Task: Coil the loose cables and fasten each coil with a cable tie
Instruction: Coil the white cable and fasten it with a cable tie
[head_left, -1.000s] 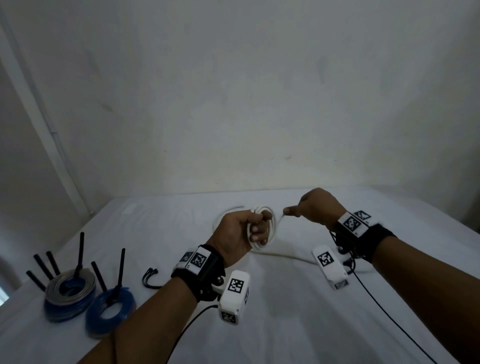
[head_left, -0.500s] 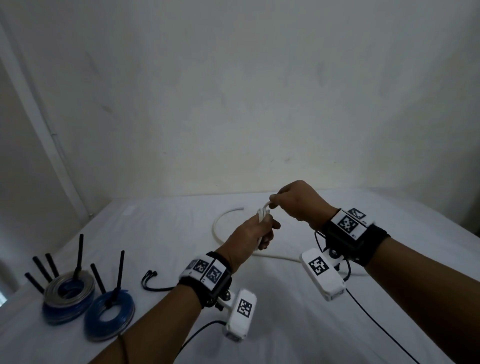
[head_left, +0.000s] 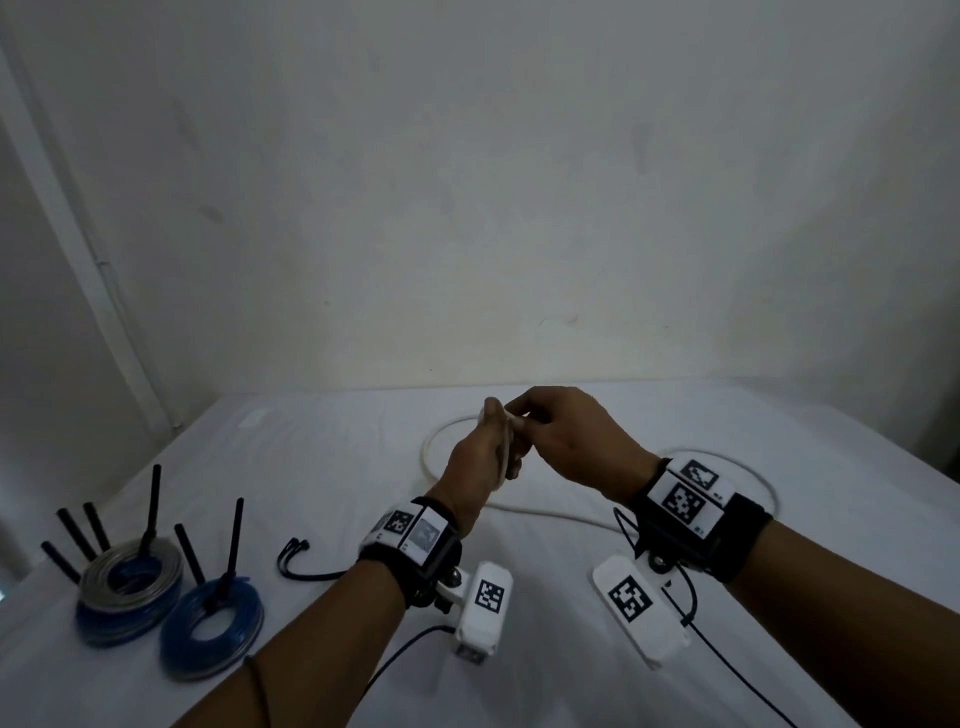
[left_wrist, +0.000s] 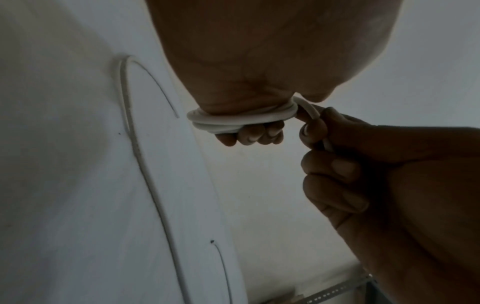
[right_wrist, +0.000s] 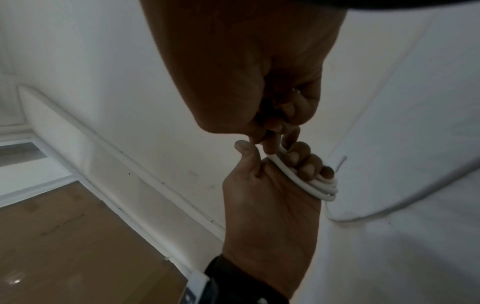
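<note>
A white cable (head_left: 545, 512) trails in loose curves over the white table (head_left: 779, 649). Part of it is wound into a small coil (left_wrist: 241, 121) around the fingers of my left hand (head_left: 485, 452), which is raised edge-on above the table and grips the coil (right_wrist: 306, 183). My right hand (head_left: 561, 441) sits close against the top of the left and pinches the free strand (left_wrist: 309, 111) between thumb and forefinger where it leaves the coil. In the right wrist view the left hand (right_wrist: 272, 205) has its fingers curled over the turns.
At the left front lie a grey-and-blue coil (head_left: 130, 587) and a blue coil (head_left: 210, 623), each with a black tie sticking up. Several loose black ties (head_left: 78, 530) lie behind them. A thin black cord (head_left: 296, 558) lies near my left wrist. A wall rises behind the table.
My left hand rose and turned edge-on with the coil. My right hand came in from the right and up, bringing the strand over the top of the left hand.
</note>
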